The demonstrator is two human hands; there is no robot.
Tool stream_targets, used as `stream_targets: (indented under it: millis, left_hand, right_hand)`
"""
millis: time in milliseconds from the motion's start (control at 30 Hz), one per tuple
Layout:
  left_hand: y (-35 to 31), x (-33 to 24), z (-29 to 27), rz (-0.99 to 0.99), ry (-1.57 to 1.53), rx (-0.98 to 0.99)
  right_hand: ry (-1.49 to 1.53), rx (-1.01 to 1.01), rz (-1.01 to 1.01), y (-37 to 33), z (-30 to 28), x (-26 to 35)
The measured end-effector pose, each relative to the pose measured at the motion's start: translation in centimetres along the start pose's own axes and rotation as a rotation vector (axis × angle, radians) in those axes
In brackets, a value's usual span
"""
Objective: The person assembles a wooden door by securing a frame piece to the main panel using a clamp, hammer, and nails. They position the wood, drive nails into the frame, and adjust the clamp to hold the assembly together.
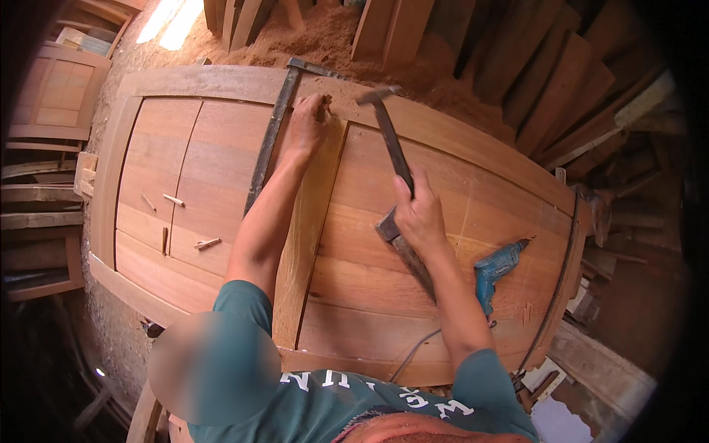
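A large wooden door [384,199] with framed panels lies flat before me. My right hand [422,218] is closed round the dark handle of a hammer [391,136]. The hammer's head is raised near the door's far rail, to the right of my left hand. At the far end of the pale middle stile [314,214], my left hand [309,122] rests with its fingers pinched together. What they hold is too small and shaded to make out. Just left of that hand, a metal bar clamp [267,151] runs across the door.
Several small wooden pegs [174,199] lie on the left panel. A blue power drill [496,273] with a cord rests on the right panel. Another metal bar [406,255] lies under my right forearm. Sawdust [325,37] and stacked boards [546,88] stand beyond the far edge.
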State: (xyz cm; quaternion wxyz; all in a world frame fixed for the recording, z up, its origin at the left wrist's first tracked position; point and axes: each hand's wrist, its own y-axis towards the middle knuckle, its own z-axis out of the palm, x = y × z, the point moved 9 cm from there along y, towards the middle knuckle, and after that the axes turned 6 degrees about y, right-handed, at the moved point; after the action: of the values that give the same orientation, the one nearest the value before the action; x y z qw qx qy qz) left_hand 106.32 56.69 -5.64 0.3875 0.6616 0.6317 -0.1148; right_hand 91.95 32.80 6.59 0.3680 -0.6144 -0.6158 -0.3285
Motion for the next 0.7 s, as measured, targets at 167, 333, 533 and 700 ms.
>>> stream_targets:
  millis: [167,333,533,700]
  left_hand:
    - [0.1,-0.6,-0.1,-0.002,-0.060,0.049]
    - [-2.1,-0.3,-3.0,0.035,-0.022,-0.109]
    - [-15.4,-2.8,-4.8,-0.067,0.458,0.089]
    - [-15.2,-3.4,-4.3,-0.076,0.544,0.164]
  right_hand:
    - [-0.186,0.011,-0.173,5.4,4.7,1.0]
    - [-0.339,0.210,0.023,7.0,5.6,1.0]
    - [0.001,-0.200,-0.488,4.0,2.5,5.5]
    - [-0.393,0.166,-0.026,7.5,7.9,-4.2]
